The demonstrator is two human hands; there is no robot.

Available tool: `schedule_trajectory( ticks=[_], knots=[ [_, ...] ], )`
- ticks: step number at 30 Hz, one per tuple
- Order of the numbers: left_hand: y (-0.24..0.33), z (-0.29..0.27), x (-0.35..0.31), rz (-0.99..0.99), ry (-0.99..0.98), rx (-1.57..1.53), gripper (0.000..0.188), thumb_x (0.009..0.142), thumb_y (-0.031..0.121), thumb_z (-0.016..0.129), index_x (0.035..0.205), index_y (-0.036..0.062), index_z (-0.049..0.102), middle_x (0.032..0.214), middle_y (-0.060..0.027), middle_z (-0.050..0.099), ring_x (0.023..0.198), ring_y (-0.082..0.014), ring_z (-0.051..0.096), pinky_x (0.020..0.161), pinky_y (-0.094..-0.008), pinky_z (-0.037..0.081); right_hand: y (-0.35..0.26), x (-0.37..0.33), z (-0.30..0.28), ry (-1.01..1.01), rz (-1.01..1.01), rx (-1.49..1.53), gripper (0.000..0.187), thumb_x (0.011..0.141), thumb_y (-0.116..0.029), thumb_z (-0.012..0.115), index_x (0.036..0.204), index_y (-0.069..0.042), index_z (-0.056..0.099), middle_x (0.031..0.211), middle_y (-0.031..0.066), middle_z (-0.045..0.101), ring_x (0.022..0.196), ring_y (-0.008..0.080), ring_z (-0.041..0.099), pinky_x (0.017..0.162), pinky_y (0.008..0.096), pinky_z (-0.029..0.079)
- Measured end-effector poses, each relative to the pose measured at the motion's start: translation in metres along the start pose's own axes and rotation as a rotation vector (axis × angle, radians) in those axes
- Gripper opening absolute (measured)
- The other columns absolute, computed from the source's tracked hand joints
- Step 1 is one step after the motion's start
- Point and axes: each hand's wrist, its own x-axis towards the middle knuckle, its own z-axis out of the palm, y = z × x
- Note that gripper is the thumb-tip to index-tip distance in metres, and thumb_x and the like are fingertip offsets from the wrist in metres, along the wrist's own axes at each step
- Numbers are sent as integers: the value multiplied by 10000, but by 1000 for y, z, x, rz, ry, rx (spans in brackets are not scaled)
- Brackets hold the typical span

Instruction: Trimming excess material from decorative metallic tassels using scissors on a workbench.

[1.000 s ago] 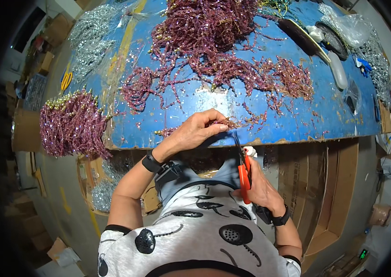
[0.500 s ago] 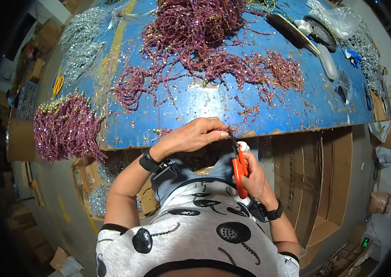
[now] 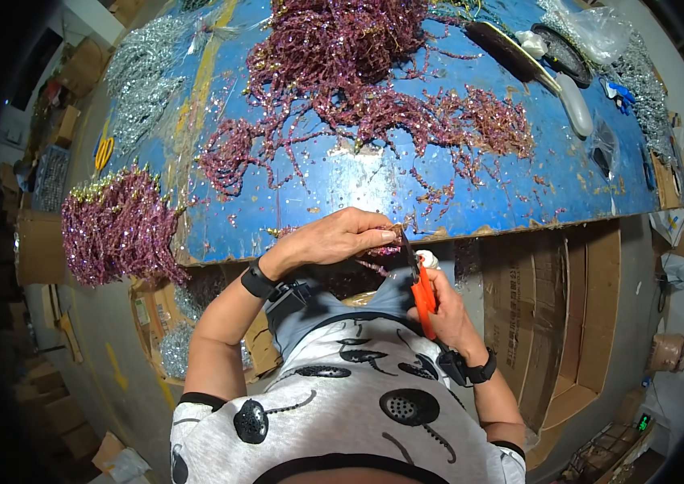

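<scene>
Left hand (image 3: 340, 236) grip pinching purple strands (image 3: 380, 262) at front edge of tabletop (image 3: 511, 208), some dangling below fingers; right hand (image 3: 449, 313) wrapped round red scissors (image 3: 424, 305), blades right by left fingertips; can't tell if blades touch strands; looks like snipping imo; I'd pinch firm, line ends up even, tuck fingertips back from blades, cut square in small bites, no yanking; good light there, so watch blade tips

One pair of red-handled scissors (image 3: 422, 302) is seen at four o'clock, one yellow-handled pair (image 3: 104, 152) at ten; two hands (image 3: 342, 237) and two black wristbands (image 3: 259, 281) are counted.
</scene>
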Motion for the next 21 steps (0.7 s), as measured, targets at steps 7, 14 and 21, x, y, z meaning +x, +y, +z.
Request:
schedule_trajectory(
  ticks=[7, 14, 21],
  knots=[
    [-8, 2, 3, -29, -135, -83, 373, 1024, 326, 470, 1103, 1, 635, 910, 22, 625, 844, -57, 506, 753, -256, 451, -12, 6, -4, -67, 73, -181, 655, 719, -136, 811, 1249, -31, 441, 879, 123, 622, 827, 264, 619, 791, 376, 488],
    [-11, 3, 5, -20, -84, -116, 379, 1010, 339, 485, 1045, -1, 651, 800, -30, 630, 755, -106, 513, 697, -307, 454, 23, 7, 8, 20, 141, 143, 413, 822, -126, 705, 1162, -26, 494, 827, 68, 632, 689, 153, 599, 657, 308, 481],
    [-22, 1, 0, 140, 119, -226, 362, 996, 211, 511, 1301, 17, 487, 1084, -47, 601, 935, -105, 543, 838, -280, 458, 16, 5, -1, 70, 150, 281, 325, 834, -76, 668, 1123, -40, 525, 752, -29, 506, 662, 51, 442, 617, 212, 399]
  ],
)
